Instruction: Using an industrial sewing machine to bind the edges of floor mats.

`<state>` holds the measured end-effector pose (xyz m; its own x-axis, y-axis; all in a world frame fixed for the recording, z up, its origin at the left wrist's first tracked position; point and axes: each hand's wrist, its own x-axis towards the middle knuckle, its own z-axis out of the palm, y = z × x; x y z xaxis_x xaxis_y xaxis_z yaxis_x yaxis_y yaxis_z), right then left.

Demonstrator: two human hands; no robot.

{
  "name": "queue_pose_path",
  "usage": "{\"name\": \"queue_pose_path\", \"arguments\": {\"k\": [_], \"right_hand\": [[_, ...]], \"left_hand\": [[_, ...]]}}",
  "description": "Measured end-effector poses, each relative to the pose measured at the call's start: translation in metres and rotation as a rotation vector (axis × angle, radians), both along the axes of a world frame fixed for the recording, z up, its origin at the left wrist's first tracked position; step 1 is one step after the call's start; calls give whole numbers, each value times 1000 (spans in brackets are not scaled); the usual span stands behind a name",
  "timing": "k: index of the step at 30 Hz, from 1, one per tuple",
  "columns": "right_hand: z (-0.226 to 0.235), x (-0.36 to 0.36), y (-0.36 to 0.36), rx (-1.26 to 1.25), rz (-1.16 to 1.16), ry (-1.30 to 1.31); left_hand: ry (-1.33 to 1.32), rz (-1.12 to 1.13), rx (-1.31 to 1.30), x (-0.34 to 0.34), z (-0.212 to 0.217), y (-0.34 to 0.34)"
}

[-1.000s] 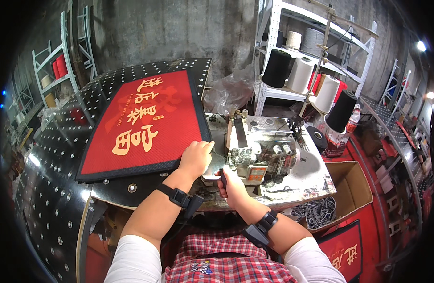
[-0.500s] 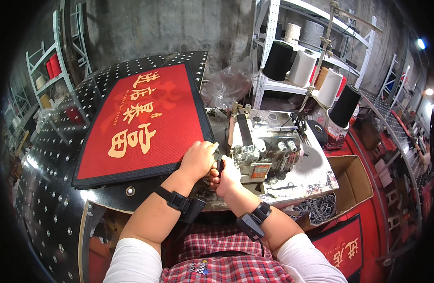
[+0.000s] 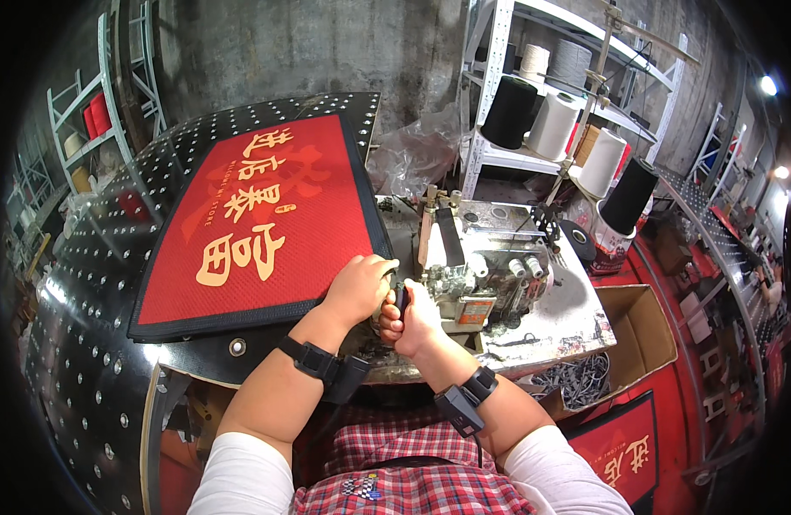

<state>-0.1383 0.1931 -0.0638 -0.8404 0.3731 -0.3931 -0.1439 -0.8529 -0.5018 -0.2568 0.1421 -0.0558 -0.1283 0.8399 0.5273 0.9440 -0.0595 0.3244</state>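
Observation:
A large red doormat (image 3: 267, 206) with a black border and yellow characters lies on the dark table to the left, with more black edges layered under its right side. My left hand (image 3: 358, 289) is closed over the mat's right edge near its front corner. Close beside it, my right hand (image 3: 413, 322) is curled in a fist around a small black piece (image 3: 401, 298), perhaps an end of edging strip; most of it is hidden in the fingers. Both hands are just left of a worn metal sewing machine (image 3: 481, 266), and their fingertips nearly meet.
Behind the machine, cones of black and white thread (image 3: 552, 123) stand in front of a white metal shelf (image 3: 490, 94). An open cardboard box (image 3: 649, 330) is at the right, near a heap of dark scraps (image 3: 576, 380). Another red mat (image 3: 623, 455) lies lower right.

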Motion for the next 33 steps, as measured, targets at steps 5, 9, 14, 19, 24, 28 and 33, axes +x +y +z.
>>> {"name": "queue_pose_path", "arguments": {"k": [5, 9, 14, 19, 24, 28, 33], "right_hand": [[4, 7, 2, 157, 99, -35], [9, 12, 3, 269, 111, -172], [-16, 6, 0, 1254, -552, -87], [-1, 14, 4, 1944, -610, -193], [-17, 32, 0, 1810, -536, -289], [-26, 43, 0, 1602, -386, -379], [-3, 43, -4, 1011, 131, -375]], "left_hand": [[-531, -128, -240, -3, 11, -5], [-666, -247, -334, -4, 20, -11], [-585, -281, -274, -8, 14, -9], [-632, -268, -465, -18, 18, -11], [-886, -280, -433, -15, 24, -16], [-979, -246, -367, -9, 29, -27], [-739, -154, -368, 21, 38, -97]]}}
